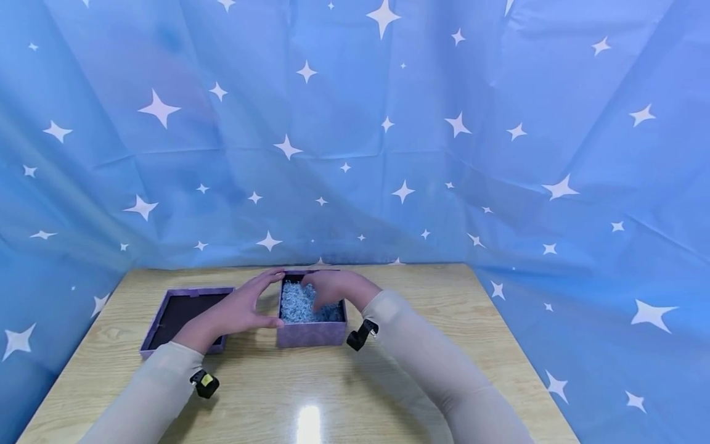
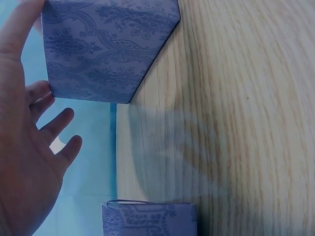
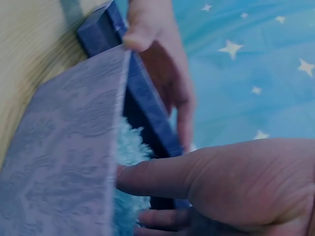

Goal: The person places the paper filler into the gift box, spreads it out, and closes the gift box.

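A purple patterned box (image 1: 310, 334) stands open on the wooden table (image 1: 421, 296), filled with pale blue shredded paper (image 1: 296, 306). My left hand (image 1: 261, 305) is spread against the box's left side, thumb at the near corner and fingers reaching the far corner. In the left wrist view that left hand (image 2: 29, 147) lies flat beside the box wall (image 2: 108, 49). My right hand (image 1: 328, 295) reaches over the far right rim, fingers down in the paper. The right wrist view shows my right hand (image 3: 216, 184) with thumb stretched toward the box wall (image 3: 64, 162), above the shredded paper (image 3: 130, 147).
The box's lid (image 1: 183, 316) lies upside down to the left, dark inside; its edge (image 2: 147, 219) shows in the left wrist view. A blue star-printed cloth (image 1: 499, 154) hangs behind and around the table. Bare wood (image 2: 236, 123) runs in front of the box.
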A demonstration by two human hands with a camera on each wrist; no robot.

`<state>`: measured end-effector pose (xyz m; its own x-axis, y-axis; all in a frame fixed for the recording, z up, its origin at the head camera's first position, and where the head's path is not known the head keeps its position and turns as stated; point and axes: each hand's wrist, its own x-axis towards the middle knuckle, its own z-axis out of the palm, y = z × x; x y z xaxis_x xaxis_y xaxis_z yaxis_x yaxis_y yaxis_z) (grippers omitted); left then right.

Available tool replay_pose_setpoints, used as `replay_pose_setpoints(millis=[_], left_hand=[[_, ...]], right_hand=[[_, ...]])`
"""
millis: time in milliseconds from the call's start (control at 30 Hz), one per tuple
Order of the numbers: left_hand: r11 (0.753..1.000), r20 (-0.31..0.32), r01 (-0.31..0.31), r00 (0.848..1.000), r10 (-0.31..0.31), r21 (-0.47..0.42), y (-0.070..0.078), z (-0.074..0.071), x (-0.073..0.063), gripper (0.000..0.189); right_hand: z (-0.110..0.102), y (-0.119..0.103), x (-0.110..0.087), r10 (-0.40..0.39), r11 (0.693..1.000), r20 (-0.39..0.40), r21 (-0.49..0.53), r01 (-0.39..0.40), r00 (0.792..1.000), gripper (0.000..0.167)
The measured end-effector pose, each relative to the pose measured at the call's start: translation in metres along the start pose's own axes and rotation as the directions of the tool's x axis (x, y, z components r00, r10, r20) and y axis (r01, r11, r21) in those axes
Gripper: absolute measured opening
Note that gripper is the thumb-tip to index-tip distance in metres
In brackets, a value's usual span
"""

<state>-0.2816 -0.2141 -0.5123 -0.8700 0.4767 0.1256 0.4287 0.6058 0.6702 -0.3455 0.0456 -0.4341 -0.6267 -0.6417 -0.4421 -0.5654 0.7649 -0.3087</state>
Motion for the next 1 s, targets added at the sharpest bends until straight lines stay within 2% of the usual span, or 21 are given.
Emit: replay_pose_setpoints(millis=[167,267,433,533,600,667,800,867,1000], left_hand=[[1.000,0.005,-0.011,1.000,0.011,-0.003,0.000,0.001,0.001,0.115],[1.000,0.003,-0.007,1.000,0.007,-0.004,0.000,0.001,0.000,0.115],[1.000,0.004,-0.001,1.000,0.001,-0.011,0.001,-0.001,-0.002,0.115],[1.000,-0.002,0.001,1.000,-0.001,-0.016,0.002,-0.003,-0.002,0.115],[1.000,-0.003,0.001,1.000,-0.001,-0.014,0.003,-0.003,-0.002,0.115],[1.000,-0.003,-0.001,1.000,0.001,-0.014,0.003,-0.003,-0.002,0.114],[1.000,-0.002,-0.012,1.000,0.012,-0.012,0.005,-0.003,-0.001,0.114],[1.000,-0.003,-0.013,1.000,0.013,-0.011,0.006,-0.003,-0.001,0.116],[1.000,-0.003,-0.009,1.000,0.009,-0.006,0.005,-0.004,-0.001,0.117]], right_hand=[[0.011,0.001,0.011,-0.001,0.997,0.022,-0.074,0.003,1.000,0.077],[0.011,0.001,0.012,-0.002,0.996,0.014,-0.084,0.003,1.000,0.077],[0.003,-0.004,0.001,0.008,0.999,-0.062,-0.049,-0.011,0.998,0.065],[0.001,-0.008,-0.003,0.030,0.997,-0.032,0.068,-0.028,0.999,0.059],[0.004,-0.010,-0.004,0.064,0.986,0.025,0.156,-0.067,0.998,0.059],[0.009,-0.010,-0.002,0.092,0.976,0.080,0.192,-0.105,0.993,0.063],[0.020,-0.010,0.005,0.114,0.984,0.081,0.131,-0.124,0.990,0.066],[0.024,-0.010,0.008,0.109,0.989,0.071,0.089,-0.115,0.991,0.066],[0.023,-0.010,0.009,0.086,0.994,0.052,0.068,-0.090,0.995,0.066]])
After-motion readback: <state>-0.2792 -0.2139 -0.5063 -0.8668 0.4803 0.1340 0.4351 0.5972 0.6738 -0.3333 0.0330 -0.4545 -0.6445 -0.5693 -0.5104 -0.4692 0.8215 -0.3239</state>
